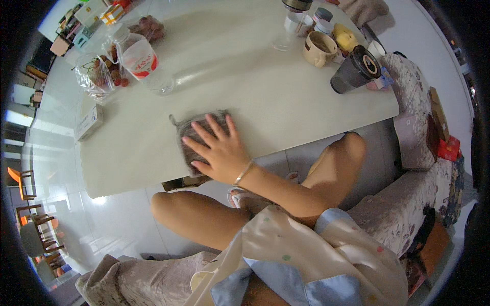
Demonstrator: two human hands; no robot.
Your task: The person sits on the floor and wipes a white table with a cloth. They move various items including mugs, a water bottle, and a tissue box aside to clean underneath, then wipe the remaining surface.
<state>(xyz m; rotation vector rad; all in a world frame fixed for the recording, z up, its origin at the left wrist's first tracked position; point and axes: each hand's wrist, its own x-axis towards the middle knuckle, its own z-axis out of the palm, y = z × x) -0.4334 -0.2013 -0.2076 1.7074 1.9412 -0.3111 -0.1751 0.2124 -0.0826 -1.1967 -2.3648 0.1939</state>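
Observation:
My right hand (218,147) lies palm down with its fingers spread on a dark grey-brown cloth (187,128). A thin bracelet circles its wrist. The cloth is spread flat near the front edge of a pale cream table (237,91), with a small hanging loop at its upper left corner. Fingers and cloth are slightly blurred. My left hand is out of view. Farther up the table, to the left, a clear plastic bottle (139,61) with a red and white label stands beside grapes (103,72) in a clear plastic bag.
A small white box (90,121) sits at the table's left edge. On the right are a black lidded cup (354,72), a beige mug (319,48), a yellow fruit (345,37), small jars (323,21) and a clear glass (285,38). A floral-covered sofa (405,206) runs along the right.

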